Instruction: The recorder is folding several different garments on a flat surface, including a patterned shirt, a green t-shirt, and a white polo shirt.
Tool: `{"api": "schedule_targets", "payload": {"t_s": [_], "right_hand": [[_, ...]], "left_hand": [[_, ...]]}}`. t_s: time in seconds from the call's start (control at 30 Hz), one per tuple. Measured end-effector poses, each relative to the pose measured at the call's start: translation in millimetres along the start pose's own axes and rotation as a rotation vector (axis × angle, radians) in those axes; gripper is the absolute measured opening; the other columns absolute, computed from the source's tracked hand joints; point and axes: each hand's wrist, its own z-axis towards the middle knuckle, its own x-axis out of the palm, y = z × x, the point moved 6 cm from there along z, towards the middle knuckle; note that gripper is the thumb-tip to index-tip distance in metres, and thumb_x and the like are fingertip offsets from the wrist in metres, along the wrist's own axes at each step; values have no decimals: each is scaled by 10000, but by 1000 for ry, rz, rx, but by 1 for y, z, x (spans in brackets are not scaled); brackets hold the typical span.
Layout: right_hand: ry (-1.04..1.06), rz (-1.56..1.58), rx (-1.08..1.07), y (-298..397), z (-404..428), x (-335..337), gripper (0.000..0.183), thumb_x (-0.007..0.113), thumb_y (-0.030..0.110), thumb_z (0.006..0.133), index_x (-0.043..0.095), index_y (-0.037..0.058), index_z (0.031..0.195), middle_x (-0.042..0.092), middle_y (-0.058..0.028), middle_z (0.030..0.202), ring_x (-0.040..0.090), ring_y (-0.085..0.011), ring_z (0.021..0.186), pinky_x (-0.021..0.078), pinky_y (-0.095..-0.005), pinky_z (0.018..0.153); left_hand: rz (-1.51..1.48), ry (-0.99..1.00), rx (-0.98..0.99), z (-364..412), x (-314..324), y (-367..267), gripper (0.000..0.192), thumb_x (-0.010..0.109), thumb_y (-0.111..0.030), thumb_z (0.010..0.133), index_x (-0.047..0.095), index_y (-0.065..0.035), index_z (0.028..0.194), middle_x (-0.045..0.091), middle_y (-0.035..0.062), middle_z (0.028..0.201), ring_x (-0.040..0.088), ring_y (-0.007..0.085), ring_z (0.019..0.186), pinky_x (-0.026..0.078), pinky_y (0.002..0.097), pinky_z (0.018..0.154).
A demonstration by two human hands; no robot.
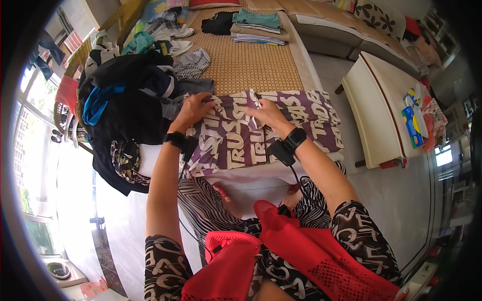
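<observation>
A purple garment with bold white lettering point(231, 145) lies spread across the front end of the bed, its legs or panels partly overlapping. My left hand point(194, 110) is at its upper left corner, fingertips and thumb pinching the cloth. Near the middle, my right hand point(272, 116) grips a raised fold, with the thumb on top and the fingers partly hidden. Black wrist straps with small cabled devices sit on both wrists. Just left of my left hand, grey cloth point(173, 107) touches the garment's edge.
A large heap of dark clothes point(131, 98) fills the left side of the bed. Folded clothes point(260, 28) are stacked at the far end of the woven mat point(244, 62). To the right stands a cream table point(376, 109) with boxes and plastic bags; behind it is a sofa point(327, 35).
</observation>
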Motion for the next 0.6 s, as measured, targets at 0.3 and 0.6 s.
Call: {"api": "schedule_targets", "payload": {"t_s": [0.3,0.6], "right_hand": [[27,-260,-68,18,-45,-12,772,609,134,768,291,-126,1421,587,-392,1133,615,-457,1082,487,-449,948],[-75,-747,-677,63,-8,6,423,602,209,921,520,-47,1247,539,-207,1247,540,-367,1151,445,-430,991]], "left_hand": [[24,-55,45,13,10,17,295,670,-175,866,681,13,1093,726,202,932,716,331,862,551,372,784],[328,-206,289,1,25,-61,329,654,-195,883,619,8,1140,615,179,1196,570,360,1119,432,466,963]]}}
